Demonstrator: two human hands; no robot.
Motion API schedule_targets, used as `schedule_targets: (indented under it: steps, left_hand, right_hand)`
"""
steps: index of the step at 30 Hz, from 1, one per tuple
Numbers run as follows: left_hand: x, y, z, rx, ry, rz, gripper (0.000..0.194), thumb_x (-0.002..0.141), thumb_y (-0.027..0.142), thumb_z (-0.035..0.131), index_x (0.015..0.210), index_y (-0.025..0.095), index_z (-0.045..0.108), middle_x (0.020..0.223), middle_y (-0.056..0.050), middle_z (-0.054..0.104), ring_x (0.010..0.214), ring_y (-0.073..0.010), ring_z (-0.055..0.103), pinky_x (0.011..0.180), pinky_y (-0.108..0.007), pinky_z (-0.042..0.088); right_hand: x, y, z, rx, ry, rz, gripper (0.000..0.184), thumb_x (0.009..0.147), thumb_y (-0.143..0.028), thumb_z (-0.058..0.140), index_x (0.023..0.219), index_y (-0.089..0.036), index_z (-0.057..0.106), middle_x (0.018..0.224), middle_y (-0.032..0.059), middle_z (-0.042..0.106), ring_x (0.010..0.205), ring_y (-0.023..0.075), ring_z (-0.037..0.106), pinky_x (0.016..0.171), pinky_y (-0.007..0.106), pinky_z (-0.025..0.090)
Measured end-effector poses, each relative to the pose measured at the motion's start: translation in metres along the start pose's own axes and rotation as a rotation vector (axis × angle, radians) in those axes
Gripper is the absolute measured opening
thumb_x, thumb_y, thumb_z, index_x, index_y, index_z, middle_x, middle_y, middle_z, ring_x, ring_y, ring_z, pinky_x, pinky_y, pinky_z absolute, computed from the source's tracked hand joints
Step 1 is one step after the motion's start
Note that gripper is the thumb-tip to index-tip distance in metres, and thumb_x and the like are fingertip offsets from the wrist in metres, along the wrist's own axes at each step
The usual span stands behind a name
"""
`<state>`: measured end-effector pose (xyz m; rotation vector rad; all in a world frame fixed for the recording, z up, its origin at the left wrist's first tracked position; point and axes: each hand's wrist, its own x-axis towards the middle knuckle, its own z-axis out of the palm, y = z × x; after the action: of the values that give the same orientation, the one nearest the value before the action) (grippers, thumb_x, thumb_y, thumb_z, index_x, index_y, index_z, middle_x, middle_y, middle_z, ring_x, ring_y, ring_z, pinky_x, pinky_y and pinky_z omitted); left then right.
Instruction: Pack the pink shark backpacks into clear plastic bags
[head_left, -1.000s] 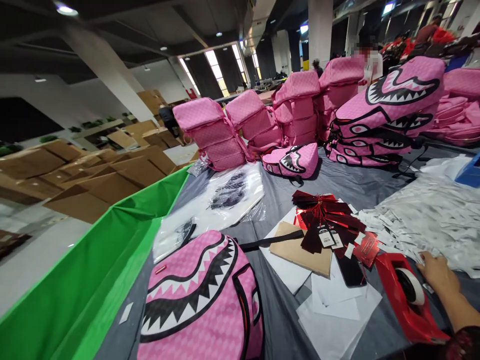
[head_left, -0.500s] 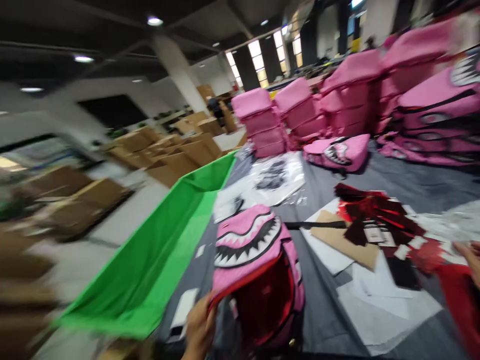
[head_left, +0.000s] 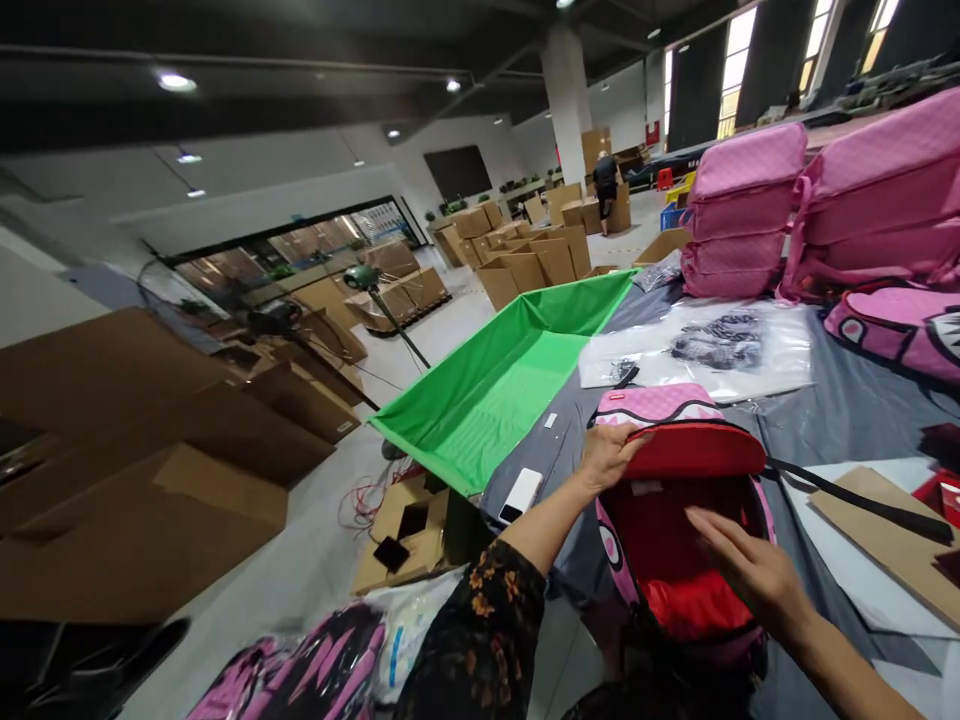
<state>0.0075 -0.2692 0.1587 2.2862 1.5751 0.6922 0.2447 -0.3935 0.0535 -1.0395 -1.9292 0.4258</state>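
A pink backpack (head_left: 694,400) with a black-and-white tooth pattern stands unzipped on the grey table cover, its red lining showing. My left hand (head_left: 609,455) pinches the edge of its red-lined front flap (head_left: 697,450) and holds it up. Over the opening is my right hand (head_left: 739,560), fingers stretched out, with nothing visible in it. A shiny bright red piece (head_left: 694,605) lies low inside the bag; whether it is loose or part of the lining I cannot tell. A black strap (head_left: 862,500) runs out to the right.
Left of the table hangs a green fabric trough (head_left: 517,380). Stacked pink backpacks (head_left: 742,210) and clear printed bags (head_left: 705,345) are at the back. A white phone-like object (head_left: 523,493) lies near the edge. Cardboard boxes (head_left: 225,450) fill the floor; a person (head_left: 604,185) stands far off.
My view has swung left. My right hand has come from the red material at the far right to the backpack's opening. The flap is lifted higher in my left hand.
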Motion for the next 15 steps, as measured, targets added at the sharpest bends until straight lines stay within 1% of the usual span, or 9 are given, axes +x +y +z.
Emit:
schedule_targets:
  steps: [2, 4, 6, 8, 9, 11, 13, 14, 15]
  left_hand:
    - [0.002, 0.000, -0.001, 0.035, -0.011, 0.031, 0.037, 0.102, 0.044, 0.054, 0.087, 0.019, 0.076, 0.069, -0.002, 0.068, 0.065, -0.0140, 0.056, 0.064, -0.026, 0.032]
    - [0.002, 0.001, 0.001, 0.067, -0.028, 0.052, 0.040, 0.102, 0.048, 0.053, 0.088, 0.019, 0.076, 0.071, -0.003, 0.069, 0.067, -0.0151, 0.058, 0.065, -0.026, 0.033]
    - [0.001, 0.002, 0.003, 0.094, -0.065, 0.078, 0.041, 0.102, 0.051, 0.052, 0.090, 0.019, 0.076, 0.072, -0.004, 0.071, 0.068, -0.0162, 0.060, 0.065, -0.026, 0.034]
    - [0.000, 0.002, 0.005, 0.112, -0.106, 0.111, 0.042, 0.103, 0.051, 0.051, 0.094, 0.019, 0.076, 0.074, -0.005, 0.073, 0.069, -0.0167, 0.063, 0.065, -0.026, 0.035]
    - [-0.001, 0.000, 0.005, 0.115, -0.121, 0.125, 0.042, 0.104, 0.050, 0.049, 0.094, 0.019, 0.076, 0.075, -0.006, 0.073, 0.069, -0.0168, 0.064, 0.065, -0.026, 0.036]
    - [-0.007, -0.005, 0.007, 0.114, -0.074, 0.142, 0.040, 0.105, 0.046, 0.048, 0.096, 0.019, 0.075, 0.077, -0.007, 0.074, 0.072, -0.0174, 0.067, 0.068, -0.026, 0.040]
    - [-0.019, -0.012, 0.015, 0.111, 0.090, 0.184, 0.034, 0.105, 0.041, 0.049, 0.103, 0.017, 0.074, 0.089, -0.010, 0.077, 0.085, -0.0197, 0.070, 0.082, -0.030, 0.047]
    - [-0.029, -0.015, 0.022, 0.107, 0.179, 0.243, 0.032, 0.104, 0.037, 0.049, 0.108, 0.016, 0.073, 0.096, -0.012, 0.077, 0.093, -0.0209, 0.071, 0.089, -0.033, 0.049]
    - [-0.040, -0.017, 0.032, 0.095, 0.233, 0.337, 0.031, 0.104, 0.034, 0.048, 0.111, 0.017, 0.072, 0.100, -0.013, 0.077, 0.099, -0.0214, 0.071, 0.094, -0.036, 0.049]
  right_hand:
    - [0.010, 0.014, -0.021, -0.181, 0.138, -0.020, 0.027, 0.097, -0.040, 0.055, 0.110, -0.034, 0.077, 0.101, 0.0038, 0.079, 0.082, 0.0189, 0.074, 0.075, 0.029, 0.061]
    - [0.016, 0.022, -0.040, -0.280, 0.266, 0.013, 0.024, 0.096, -0.038, 0.061, 0.115, -0.033, 0.074, 0.101, 0.0053, 0.076, 0.081, 0.0205, 0.072, 0.079, 0.032, 0.060]
    - [0.026, 0.022, -0.048, -0.372, 0.401, 0.097, 0.041, 0.095, -0.042, 0.064, 0.133, -0.027, 0.065, 0.114, 0.0113, 0.072, 0.095, 0.0261, 0.069, 0.090, 0.041, 0.057]
    - [0.043, 0.021, -0.047, -0.425, 0.485, 0.177, 0.063, 0.092, -0.051, 0.064, 0.145, -0.020, 0.053, 0.129, 0.0185, 0.064, 0.112, 0.0328, 0.063, 0.099, 0.050, 0.052]
    - [0.052, 0.022, -0.044, -0.404, 0.475, 0.210, 0.066, 0.090, -0.054, 0.064, 0.144, -0.018, 0.053, 0.130, 0.0196, 0.064, 0.114, 0.0341, 0.062, 0.099, 0.052, 0.052]
    - [0.068, 0.025, -0.038, -0.268, 0.366, 0.269, 0.053, 0.086, -0.053, 0.063, 0.127, -0.019, 0.063, 0.117, 0.0146, 0.070, 0.102, 0.0306, 0.066, 0.090, 0.047, 0.055]
    - [0.077, 0.029, -0.035, -0.106, 0.269, 0.324, 0.032, 0.081, -0.046, 0.062, 0.100, -0.022, 0.069, 0.093, 0.0059, 0.072, 0.082, 0.0237, 0.066, 0.075, 0.037, 0.055]
    - [0.079, 0.030, -0.035, -0.046, 0.249, 0.341, 0.025, 0.079, -0.043, 0.061, 0.091, -0.023, 0.069, 0.085, 0.0030, 0.070, 0.075, 0.0210, 0.064, 0.069, 0.033, 0.053]
    - [0.080, 0.031, -0.035, -0.006, 0.251, 0.343, 0.020, 0.077, -0.040, 0.061, 0.085, -0.023, 0.069, 0.080, 0.0015, 0.068, 0.071, 0.0194, 0.062, 0.065, 0.031, 0.051]
